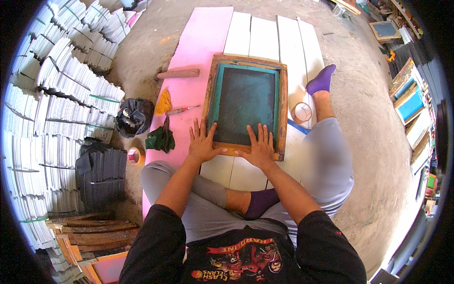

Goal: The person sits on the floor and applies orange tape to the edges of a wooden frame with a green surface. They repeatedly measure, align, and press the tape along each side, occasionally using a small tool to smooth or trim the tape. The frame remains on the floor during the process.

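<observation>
In front of me lies a wooden screen-printing frame (283, 102) with a dark mesh and teal inner border. My left hand (203, 143) rests with spread fingers on its near left corner. Fingers stretched out, my right hand (259, 147) lies on the near rail, its fingertips over the mesh. Neither hand holds anything. Left of the frame are a screwdriver (182, 110) with a red handle, a yellow cloth (163, 102), a dark green cloth (161, 137) and a brownish roll (178, 74). A roll of tape (301, 112) sits to the right.
Pink and white boards (201, 35) lie under the frame and my legs. Bundled white stacks (71, 75) line the left, with a black plastic bag (135, 117) and another tape roll (135, 155) beside them. More frames (409, 102) lean at the far right.
</observation>
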`<state>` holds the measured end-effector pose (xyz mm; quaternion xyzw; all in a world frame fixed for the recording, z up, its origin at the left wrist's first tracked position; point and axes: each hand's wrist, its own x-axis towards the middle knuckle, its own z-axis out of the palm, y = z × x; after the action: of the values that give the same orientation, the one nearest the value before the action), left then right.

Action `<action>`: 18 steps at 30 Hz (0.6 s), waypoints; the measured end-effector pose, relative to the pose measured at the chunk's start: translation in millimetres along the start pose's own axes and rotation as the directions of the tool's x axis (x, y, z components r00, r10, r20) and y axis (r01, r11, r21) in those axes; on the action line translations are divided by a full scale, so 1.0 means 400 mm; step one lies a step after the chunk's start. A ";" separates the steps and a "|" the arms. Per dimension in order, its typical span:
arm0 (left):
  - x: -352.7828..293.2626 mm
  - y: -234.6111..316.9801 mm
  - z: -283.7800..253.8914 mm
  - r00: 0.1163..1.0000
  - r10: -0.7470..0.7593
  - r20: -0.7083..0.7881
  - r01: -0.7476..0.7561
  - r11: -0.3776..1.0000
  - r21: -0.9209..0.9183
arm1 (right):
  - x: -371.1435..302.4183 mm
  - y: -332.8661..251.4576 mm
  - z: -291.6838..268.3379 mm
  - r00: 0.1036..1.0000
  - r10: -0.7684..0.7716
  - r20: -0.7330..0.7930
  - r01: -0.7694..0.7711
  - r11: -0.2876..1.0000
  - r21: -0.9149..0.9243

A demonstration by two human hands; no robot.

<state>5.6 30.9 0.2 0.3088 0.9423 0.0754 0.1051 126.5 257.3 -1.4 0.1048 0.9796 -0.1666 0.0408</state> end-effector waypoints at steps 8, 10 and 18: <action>0.002 -0.042 -0.003 0.996 -0.021 0.088 0.026 0.998 -0.053 | -0.037 0.015 -0.030 0.991 -0.052 0.121 0.060 0.997 -0.058; 0.006 -0.038 -0.023 0.994 -0.038 0.100 0.041 0.999 -0.028 | -0.054 0.030 -0.053 0.982 -0.103 0.158 0.114 0.992 -0.058; -0.040 -0.047 -0.102 0.944 0.325 0.052 -0.329 0.941 0.076 | -0.087 0.091 -0.013 0.973 -0.231 -0.031 0.233 0.960 0.157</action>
<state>-2.4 3.1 38.3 0.4665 0.8780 0.0463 0.0964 168.3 285.7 -4.2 -0.0067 0.9688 -0.2475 0.0066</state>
